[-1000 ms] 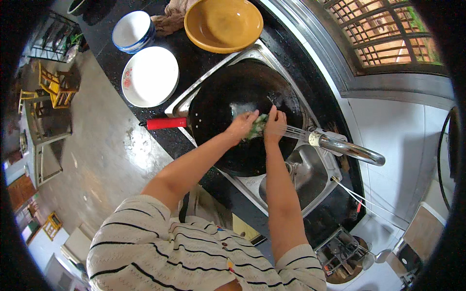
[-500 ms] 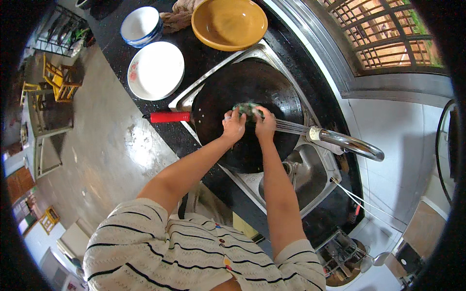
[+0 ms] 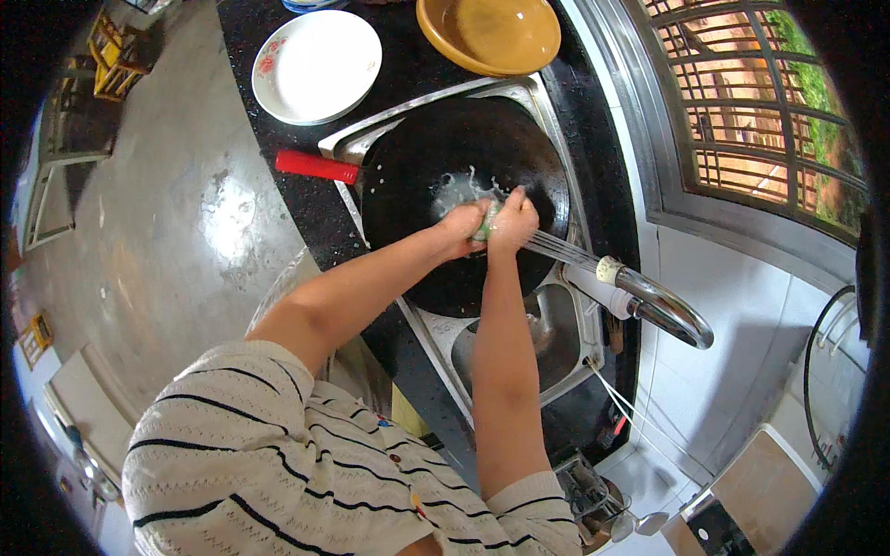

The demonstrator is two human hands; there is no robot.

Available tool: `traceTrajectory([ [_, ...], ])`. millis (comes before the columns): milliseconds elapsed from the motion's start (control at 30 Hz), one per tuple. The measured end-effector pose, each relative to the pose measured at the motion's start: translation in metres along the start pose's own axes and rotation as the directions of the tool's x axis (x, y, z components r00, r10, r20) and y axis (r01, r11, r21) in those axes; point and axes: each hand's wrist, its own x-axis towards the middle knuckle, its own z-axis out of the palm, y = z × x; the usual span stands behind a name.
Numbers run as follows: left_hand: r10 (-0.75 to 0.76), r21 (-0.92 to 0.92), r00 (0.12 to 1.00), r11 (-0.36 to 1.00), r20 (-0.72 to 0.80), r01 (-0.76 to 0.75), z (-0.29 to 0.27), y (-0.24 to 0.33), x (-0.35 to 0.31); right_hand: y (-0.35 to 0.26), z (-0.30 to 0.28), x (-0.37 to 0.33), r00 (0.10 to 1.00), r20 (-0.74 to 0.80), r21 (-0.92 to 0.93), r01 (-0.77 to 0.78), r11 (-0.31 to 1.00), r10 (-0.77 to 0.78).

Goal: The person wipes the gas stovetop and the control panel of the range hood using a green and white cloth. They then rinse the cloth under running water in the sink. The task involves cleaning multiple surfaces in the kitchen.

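A large black wok [image 3: 445, 139] rests over the steel sink, its red handle [image 3: 317, 167] reaching out to the left. Above the wok's middle, my left hand [image 3: 464, 228] and my right hand [image 3: 515, 222] are closed together on a crumpled green scrubbing cloth [image 3: 489, 222]. Most of the cloth is hidden by the fingers. Streams of water from the curved chrome faucet [image 3: 667, 320] run over my right hand into the wok. Whitish, foamy water [image 3: 464, 190] pools just beyond my hands.
On the black counter beyond the sink stand a white bowl [image 3: 317, 65] with a floral mark and a brown basin [image 3: 491, 35]. A second sink bowl [image 3: 556, 343] lies nearer me. The barred window [image 3: 760, 102] and tiled wall bound the right side.
My hands have drawn together and squeezed the cloth, which was spread between them against the wok. Whitish water has appeared in the wok. The view has shifted, and the bowls sit higher in it.
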Motion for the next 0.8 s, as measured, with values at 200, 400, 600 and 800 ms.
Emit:
traceTrajectory([
  [200, 0.012, -0.016, 0.999, 1.000, -0.046, -0.012, -0.009, 0.008, -0.013, -0.041, 0.014, -0.053, 0.841, -0.181, 0.083, 0.530, 0.844, -0.510],
  [400, 0.145, 0.363, 0.989, 0.923, -0.027, -0.126, -0.013, 0.020, -0.026, -0.005, 0.006, 0.001, 0.983, 0.016, -0.001, 0.184, 0.983, -0.184],
  [600, 0.701, 0.821, 0.442, -0.396, 0.559, -0.411, -0.028, 0.087, -0.067, 0.038, -0.030, 0.015, 0.902, 0.042, 0.120, 0.423, 0.898, -0.431],
  [800, 0.484, 0.803, 0.755, -0.588, 0.442, -0.094, -0.045, 0.055, -0.102, 0.070, -0.033, -0.015, 0.802, 0.216, -0.116, 0.588, 0.801, -0.557],
])
